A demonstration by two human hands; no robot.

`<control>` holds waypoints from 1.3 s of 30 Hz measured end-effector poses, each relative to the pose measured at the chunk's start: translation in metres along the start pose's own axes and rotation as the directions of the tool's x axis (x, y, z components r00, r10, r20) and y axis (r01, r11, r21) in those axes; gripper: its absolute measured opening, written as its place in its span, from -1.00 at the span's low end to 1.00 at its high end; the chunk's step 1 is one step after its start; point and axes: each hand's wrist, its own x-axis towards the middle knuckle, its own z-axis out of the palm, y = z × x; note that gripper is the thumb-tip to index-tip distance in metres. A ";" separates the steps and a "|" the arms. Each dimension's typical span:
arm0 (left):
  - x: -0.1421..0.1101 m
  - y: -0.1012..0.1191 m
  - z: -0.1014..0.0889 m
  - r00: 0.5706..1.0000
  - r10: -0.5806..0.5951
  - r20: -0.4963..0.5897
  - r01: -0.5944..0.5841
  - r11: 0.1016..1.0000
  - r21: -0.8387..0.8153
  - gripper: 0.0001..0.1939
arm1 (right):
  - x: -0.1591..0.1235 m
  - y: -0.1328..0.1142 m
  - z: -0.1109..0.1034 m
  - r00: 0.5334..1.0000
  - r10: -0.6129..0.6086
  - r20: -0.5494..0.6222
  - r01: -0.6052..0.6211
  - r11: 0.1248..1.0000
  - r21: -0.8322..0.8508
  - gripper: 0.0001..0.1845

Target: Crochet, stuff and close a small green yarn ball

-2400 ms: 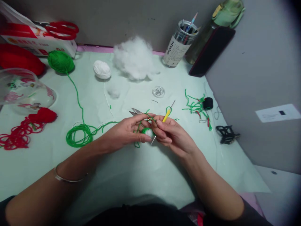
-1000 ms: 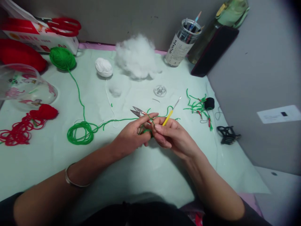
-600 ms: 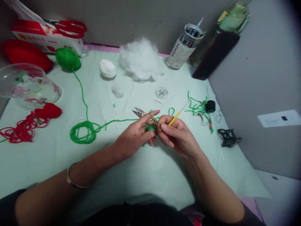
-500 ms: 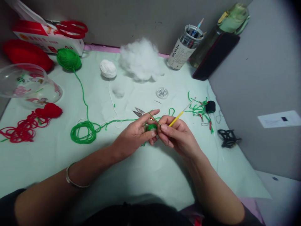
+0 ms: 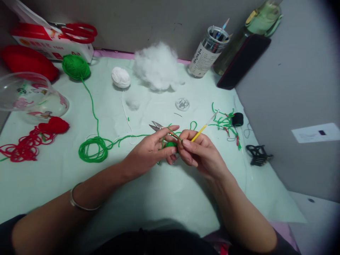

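Note:
My left hand (image 5: 151, 150) is closed around a small green crochet piece (image 5: 171, 144), most of it hidden by the fingers. Green yarn runs over its raised index finger toward my right hand (image 5: 198, 148). That hand grips a yellow-handled crochet hook (image 5: 199, 133), one end pointing up and right; its other end is hidden at the crochet piece. Small thread scissors (image 5: 156, 126) lie just beyond the left fingers, their handles partly covered. A loose coil of green yarn (image 5: 92, 149) rests left of my hands, linked by a strand to the green yarn ball (image 5: 76, 67).
White stuffing (image 5: 156, 67) and a white yarn ball (image 5: 120, 77) lie at the back. A pen jar (image 5: 204, 58), a bottle (image 5: 262, 19) and a dark phone (image 5: 244, 62) stand back right. A black hair claw (image 5: 257, 155) lies right, a plastic cup (image 5: 53, 102) and red yarn (image 5: 20, 147) left.
The hook has swung from steep to leaning up and right, and its lower end no longer shows below my fingers. The crochet piece has turned, its white filling now hidden.

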 end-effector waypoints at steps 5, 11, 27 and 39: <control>-0.001 0.002 0.004 0.999 -0.045 -0.026 0.046 0.998 0.050 -0.28 | 0.002 0.001 0.000 0.996 0.085 0.008 -0.086 0.990 0.112 -0.73; -0.002 0.006 -0.009 0.989 -0.086 0.120 0.078 0.995 0.069 -0.28 | 0.003 0.002 0.003 0.988 0.148 0.044 -0.153 0.975 0.163 -0.68; 0.005 -0.003 -0.008 1.000 0.021 -0.016 -0.013 0.918 0.396 -0.59 | 0.004 0.004 0.006 0.973 0.231 -0.020 -0.225 0.959 0.174 -0.62; 0.002 0.001 -0.018 0.979 -0.108 0.174 0.059 0.962 0.266 -0.54 | 0.004 -0.001 0.002 0.978 0.205 -0.039 -0.194 0.962 0.190 -0.65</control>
